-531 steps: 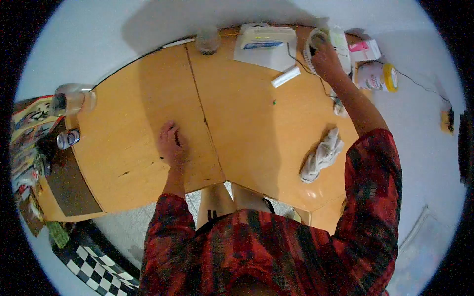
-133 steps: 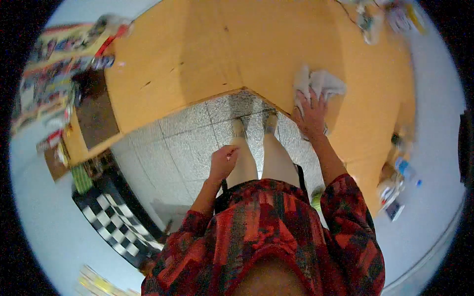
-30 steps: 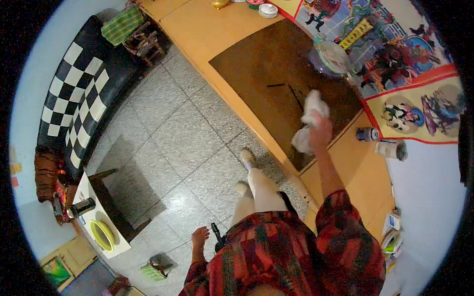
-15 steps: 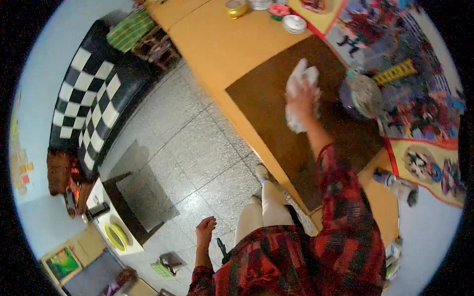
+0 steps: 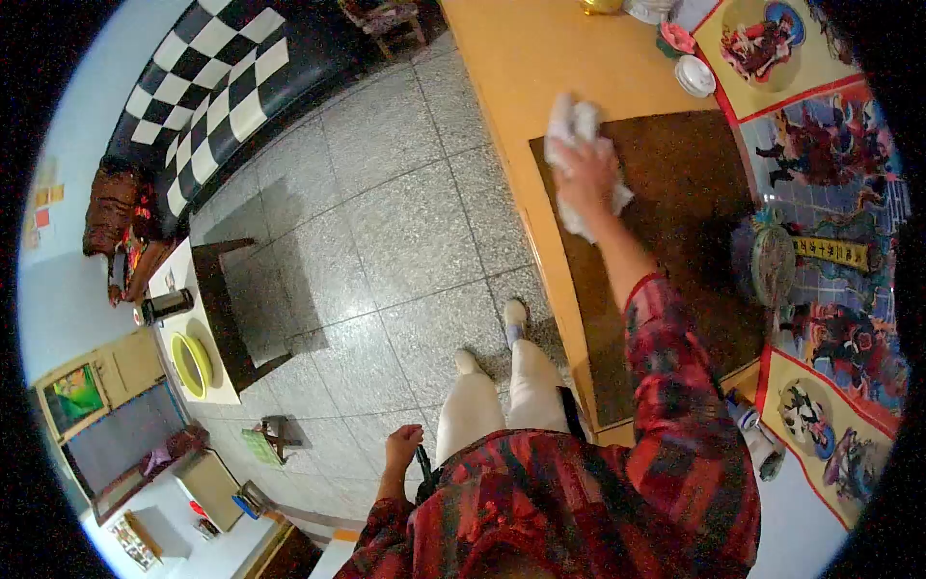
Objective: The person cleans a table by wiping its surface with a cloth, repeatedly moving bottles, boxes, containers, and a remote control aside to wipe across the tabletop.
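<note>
My right hand (image 5: 590,176) presses a crumpled white cloth (image 5: 585,121) down on a dark brown sheet (image 5: 675,232) that lies on a light wooden cabinet top (image 5: 521,77). The cloth is at the sheet's far left corner, partly over the wood, and my palm and fingers cover its middle. Low at my side hangs my left hand (image 5: 403,447), its fingers curled in and nothing visible in them. It is nearest to a dark strap-like piece (image 5: 424,465) at my clothing.
On the right, a round pineapple-shaped ornament (image 5: 774,259) stands by the sheet, before a colourful poster (image 5: 830,174). A white lidded jar (image 5: 694,75) sits at the back. Bottles (image 5: 757,434) lie to the near right. Across the tiled floor (image 5: 386,241) are a checkered sofa (image 5: 217,87) and a yellow-green basin (image 5: 191,365).
My right hand has slid the cloth across the brown sheet to its left edge. The camera view has turned and shifted. My left hand still hangs at my side.
</note>
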Available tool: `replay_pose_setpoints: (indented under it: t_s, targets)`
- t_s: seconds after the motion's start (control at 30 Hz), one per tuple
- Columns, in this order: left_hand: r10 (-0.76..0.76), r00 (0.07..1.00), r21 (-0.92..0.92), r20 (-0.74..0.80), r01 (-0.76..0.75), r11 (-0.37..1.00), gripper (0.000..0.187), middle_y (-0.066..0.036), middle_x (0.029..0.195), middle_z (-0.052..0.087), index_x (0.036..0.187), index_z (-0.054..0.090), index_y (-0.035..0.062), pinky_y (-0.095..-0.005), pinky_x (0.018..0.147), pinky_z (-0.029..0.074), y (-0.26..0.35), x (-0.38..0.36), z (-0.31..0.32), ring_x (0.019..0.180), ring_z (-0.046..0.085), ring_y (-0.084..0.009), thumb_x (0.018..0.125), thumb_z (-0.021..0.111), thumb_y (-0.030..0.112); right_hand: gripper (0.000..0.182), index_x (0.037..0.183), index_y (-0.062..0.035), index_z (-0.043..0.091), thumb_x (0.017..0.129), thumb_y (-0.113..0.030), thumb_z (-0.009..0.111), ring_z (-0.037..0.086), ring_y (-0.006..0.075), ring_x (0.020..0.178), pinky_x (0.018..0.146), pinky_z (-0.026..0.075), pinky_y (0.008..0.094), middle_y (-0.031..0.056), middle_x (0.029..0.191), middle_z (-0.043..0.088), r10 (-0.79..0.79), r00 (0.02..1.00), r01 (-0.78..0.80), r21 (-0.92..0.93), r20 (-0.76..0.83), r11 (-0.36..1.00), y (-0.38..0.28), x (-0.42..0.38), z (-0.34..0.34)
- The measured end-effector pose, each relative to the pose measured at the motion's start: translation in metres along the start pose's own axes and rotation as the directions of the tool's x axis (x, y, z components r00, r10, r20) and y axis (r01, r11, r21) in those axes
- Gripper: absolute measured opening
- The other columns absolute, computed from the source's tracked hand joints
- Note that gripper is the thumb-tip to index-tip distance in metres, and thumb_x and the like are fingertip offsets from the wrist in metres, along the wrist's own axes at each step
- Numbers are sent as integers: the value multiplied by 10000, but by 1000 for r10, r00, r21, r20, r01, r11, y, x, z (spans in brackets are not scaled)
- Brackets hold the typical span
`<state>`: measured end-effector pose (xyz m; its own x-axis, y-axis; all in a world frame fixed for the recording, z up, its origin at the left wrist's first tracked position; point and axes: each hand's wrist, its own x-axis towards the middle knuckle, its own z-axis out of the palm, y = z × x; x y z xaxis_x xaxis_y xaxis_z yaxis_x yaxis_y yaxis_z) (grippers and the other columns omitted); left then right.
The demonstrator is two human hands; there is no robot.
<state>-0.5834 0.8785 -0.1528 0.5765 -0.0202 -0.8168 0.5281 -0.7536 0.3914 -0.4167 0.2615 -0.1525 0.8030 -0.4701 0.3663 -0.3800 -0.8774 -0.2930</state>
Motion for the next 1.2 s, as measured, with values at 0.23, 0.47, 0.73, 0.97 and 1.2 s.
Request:
replay_pose_setpoints:
  t_s: [0.23,0.47,0.73,0.97,1.2]
  targets:
    - [126,990,240,-65,-106,965,340,-122,949,677,1048,657,70,-347,774,502,43,-5,-13,885,647,-256,831,594,323,238,923,-171,701,706,-115,623,369,326,1237,1018,260,527,-9,1250,536,-346,907,300,206,242,931,-78,-49,6]
    - [145,970,-110,-197,-169,979,328,-109,1001,667,1024,664,83,-353,823,482,-1,15,-46,931,635,-258,807,595,319,230,953,-200,694,771,-294,590,367,292,1238,1050,136,577,46,1152,576,-276,344,804,-130,897,580,-82,-129,-36]
    - [-260,953,-791,-154,39,611,232,-63,726,657,909,668,32,-279,483,495,-171,9,-42,592,625,-154,789,652,231,299,1054,-153,629,796,-297,586,452,294,1147,991,236,526,91,1142,582,-79,251,512,-63,965,857,-97,-179,-34]
    - [-229,973,-956,-19,49,290,246,-79,834,656,979,635,24,-295,563,506,-233,-4,-67,697,635,-203,816,636,207,361,1142,-99,566,817,-255,586,497,290,1089,947,318,460,128,1136,583,23,362,264,-126,932,956,-161,-168,-37]
    - [-182,953,-830,-241,-106,547,282,-66,833,664,1023,646,22,-273,598,509,-158,71,-144,715,646,-168,813,619,209,435,1231,-45,503,839,-213,586,541,286,1032,903,400,394,165,1131,583,82,469,15,-101,880,995,-221,-139,-35]
